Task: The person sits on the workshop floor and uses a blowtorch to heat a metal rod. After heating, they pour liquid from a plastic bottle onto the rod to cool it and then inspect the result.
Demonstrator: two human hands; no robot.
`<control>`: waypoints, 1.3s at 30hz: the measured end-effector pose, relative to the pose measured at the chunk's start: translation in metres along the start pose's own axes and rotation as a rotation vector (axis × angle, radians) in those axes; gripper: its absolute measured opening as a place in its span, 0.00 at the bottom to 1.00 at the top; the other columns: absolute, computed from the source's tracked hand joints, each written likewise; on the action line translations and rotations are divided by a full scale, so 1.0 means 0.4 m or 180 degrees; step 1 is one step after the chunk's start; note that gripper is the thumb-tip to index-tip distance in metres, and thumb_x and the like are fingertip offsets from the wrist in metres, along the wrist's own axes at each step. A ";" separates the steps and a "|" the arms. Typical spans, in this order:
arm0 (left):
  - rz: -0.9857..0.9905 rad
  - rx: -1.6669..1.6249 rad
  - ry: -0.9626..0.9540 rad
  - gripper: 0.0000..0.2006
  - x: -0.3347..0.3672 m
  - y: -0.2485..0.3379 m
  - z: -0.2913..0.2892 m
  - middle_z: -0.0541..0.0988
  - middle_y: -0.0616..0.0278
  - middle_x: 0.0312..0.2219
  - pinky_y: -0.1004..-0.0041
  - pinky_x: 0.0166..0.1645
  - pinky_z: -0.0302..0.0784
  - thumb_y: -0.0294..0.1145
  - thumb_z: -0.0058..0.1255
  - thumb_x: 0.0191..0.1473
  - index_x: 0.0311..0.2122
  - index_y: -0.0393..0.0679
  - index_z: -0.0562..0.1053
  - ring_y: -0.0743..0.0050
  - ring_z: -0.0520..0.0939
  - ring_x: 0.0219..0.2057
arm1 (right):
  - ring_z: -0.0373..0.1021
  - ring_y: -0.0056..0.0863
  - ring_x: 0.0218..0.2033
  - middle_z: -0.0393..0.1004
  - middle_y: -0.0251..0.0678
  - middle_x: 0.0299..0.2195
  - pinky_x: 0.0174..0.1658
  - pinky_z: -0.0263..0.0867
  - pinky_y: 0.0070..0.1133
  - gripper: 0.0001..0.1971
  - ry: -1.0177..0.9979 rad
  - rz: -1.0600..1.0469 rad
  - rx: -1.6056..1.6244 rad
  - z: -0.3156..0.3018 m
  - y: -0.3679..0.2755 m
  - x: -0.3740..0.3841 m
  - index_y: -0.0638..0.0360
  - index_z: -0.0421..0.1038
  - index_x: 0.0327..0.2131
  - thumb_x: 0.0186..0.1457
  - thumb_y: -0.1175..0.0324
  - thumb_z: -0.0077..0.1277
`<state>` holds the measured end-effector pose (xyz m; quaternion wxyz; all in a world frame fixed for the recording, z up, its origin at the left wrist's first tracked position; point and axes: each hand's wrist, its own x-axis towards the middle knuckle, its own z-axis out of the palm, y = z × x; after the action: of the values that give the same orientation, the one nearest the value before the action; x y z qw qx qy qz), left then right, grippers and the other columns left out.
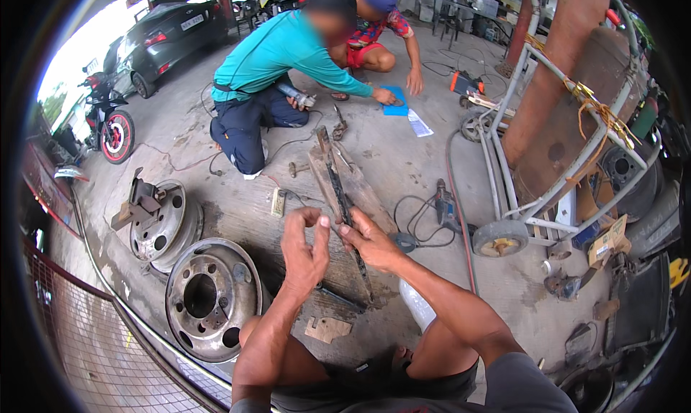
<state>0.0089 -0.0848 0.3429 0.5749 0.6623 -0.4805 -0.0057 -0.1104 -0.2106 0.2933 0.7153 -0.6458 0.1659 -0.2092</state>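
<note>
My right hand [371,241] is closed round a long, narrow, dark metal bar [335,179], which slants from the far middle down toward my knees. Just left of the bar is my left hand [304,249], its fingers loosely bent and the thumb raised; I see nothing held in it. Behind the bar lies a worn wooden plank [366,191] on the concrete. A dark hand tool [340,298] rests on the floor below my hands, with a flat piece of brown cardboard [328,329] nearer to me.
Two steel wheel rims [248,283] stand at the left. An angle grinder [446,208] with its cord lies at the right, near a wheeled metal cart [497,161]. A co-worker in a teal shirt [277,49] kneels ahead, reaching to a blue sheet [394,102]; another person crouches behind.
</note>
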 end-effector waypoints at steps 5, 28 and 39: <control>-0.0419 -0.0643 -0.0212 0.28 0.073 0.074 -0.021 0.80 0.53 0.50 0.67 0.58 0.72 0.48 0.50 0.68 0.62 0.33 0.70 0.69 0.77 0.52 | 0.64 0.18 0.33 0.65 0.29 0.34 0.40 0.66 0.22 0.10 -0.0130 -0.0264 -0.0234 0.011 -0.023 -0.023 0.60 0.62 0.52 0.72 0.71 0.44; -0.2631 -0.0907 -0.1112 0.34 -0.074 -0.043 0.119 0.82 0.55 0.40 0.68 0.44 0.74 0.61 0.44 0.67 0.52 0.31 0.77 0.69 0.79 0.40 | 0.72 0.20 0.30 0.71 0.30 0.31 0.36 0.73 0.23 0.08 0.1016 -0.0339 0.0659 -0.019 -0.012 0.017 0.57 0.63 0.47 0.70 0.66 0.48; -0.2098 -0.0625 -0.1608 0.23 -0.128 -0.150 0.196 0.76 0.65 0.28 0.75 0.37 0.71 0.51 0.48 0.68 0.41 0.35 0.75 0.80 0.73 0.30 | 0.75 0.27 0.39 0.71 0.32 0.35 0.40 0.71 0.33 0.04 0.1956 0.0600 0.1259 -0.062 -0.019 0.076 0.49 0.60 0.46 0.72 0.66 0.43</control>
<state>-0.0248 -0.1185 0.2423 0.4669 0.7003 -0.3660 -0.3969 -0.0975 -0.2481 0.2991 0.7592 -0.3842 0.3878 -0.3545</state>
